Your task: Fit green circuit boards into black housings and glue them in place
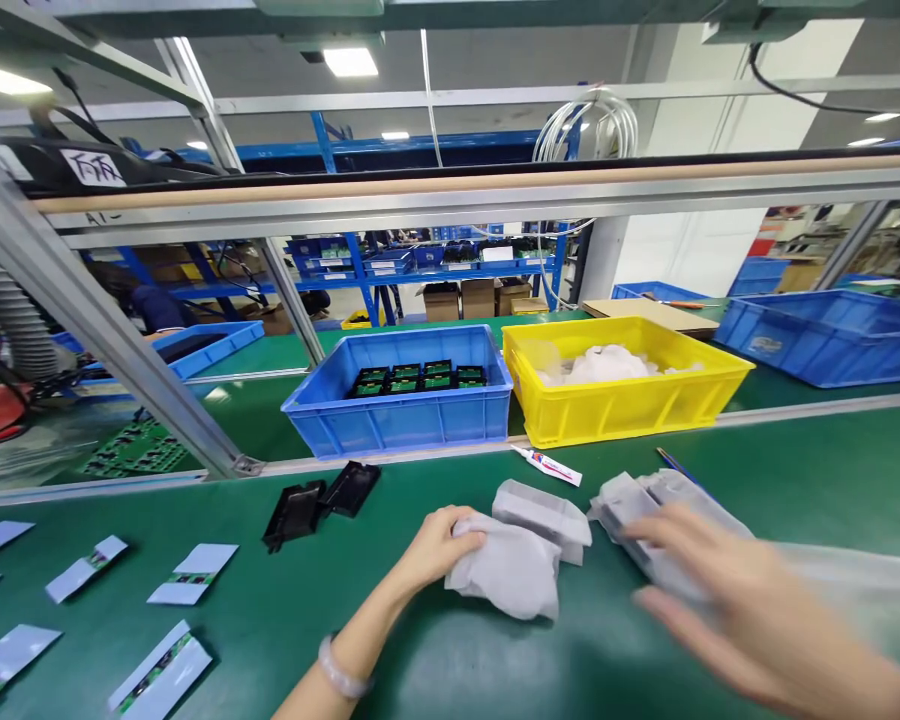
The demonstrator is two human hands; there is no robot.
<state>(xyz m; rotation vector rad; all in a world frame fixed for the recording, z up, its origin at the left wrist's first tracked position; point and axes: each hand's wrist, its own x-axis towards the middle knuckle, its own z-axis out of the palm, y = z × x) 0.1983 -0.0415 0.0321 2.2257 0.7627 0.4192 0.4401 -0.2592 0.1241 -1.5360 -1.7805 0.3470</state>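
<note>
My left hand [446, 545], with a pale bangle on its wrist, pinches the left end of a white wrapped bundle [511, 572] at the centre of the green bench. Just behind that bundle lies another white wrapped packet [544, 515]. To the right, my right hand [709, 585] is blurred by motion, its thumb and fingers spread, over the front of further white wrapped packets [630, 500]. It partly covers them, and whether it touches them is unclear. A long translucent white sheet or bag [855, 580] stretches to the right edge behind my right hand.
A blue bin [397, 420] of green boards and a yellow bin [630, 400] with white wrapping stand behind. Nearer are black plastic parts [296, 515], a white tube [547, 466] and a blue pen [679, 466]. Several pale cards [193, 573] with boards lie left. A metal frame [195, 350] rises there.
</note>
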